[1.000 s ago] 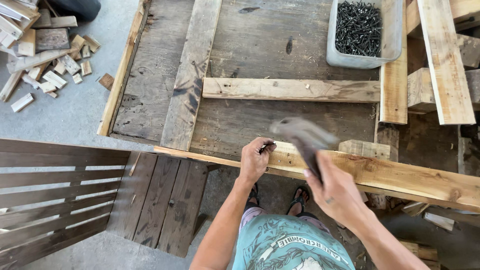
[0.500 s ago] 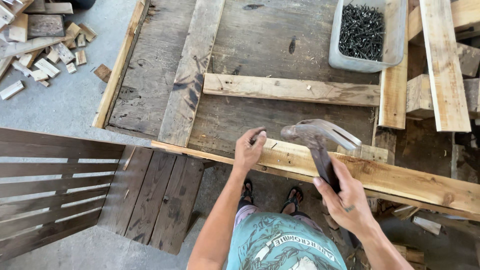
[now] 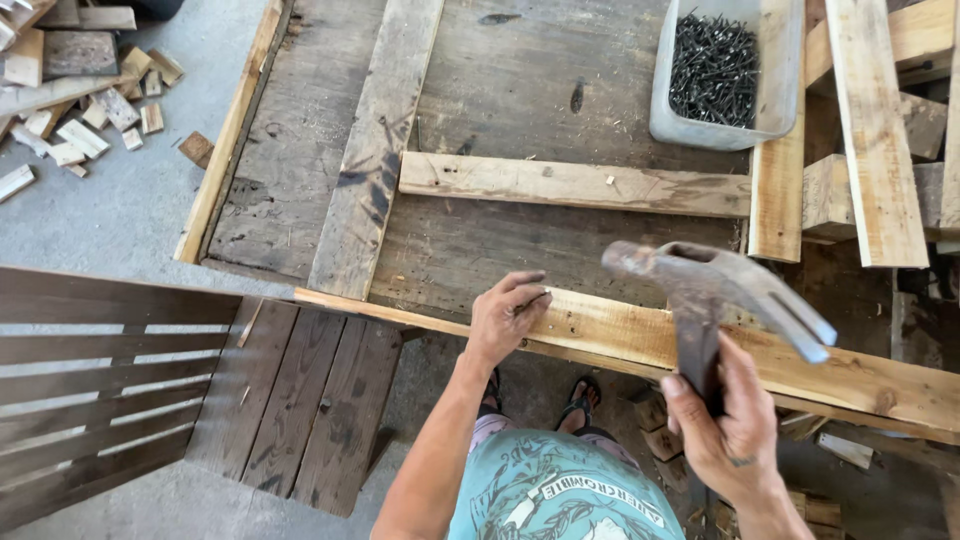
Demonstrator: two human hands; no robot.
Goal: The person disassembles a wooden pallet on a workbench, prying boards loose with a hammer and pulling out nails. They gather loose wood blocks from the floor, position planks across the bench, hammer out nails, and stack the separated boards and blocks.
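Observation:
My left hand pinches a small dark nail upright against a pale wooden plank that runs along the near edge of the work table. My right hand grips the handle of a rusty claw hammer, raised above the plank to the right of the nail, its face pointing left toward the nail. A grey plastic tub of dark nails stands at the far side of the table.
A long weathered board and a shorter crosswise plank lie on the worn plywood table. Pale planks are stacked at right. A dark slatted panel leans at the lower left. Wood offcuts litter the concrete floor.
The hammer has risen and swung back to the right, away from the nail. My left hand stays on the plank with the nail between its fingers.

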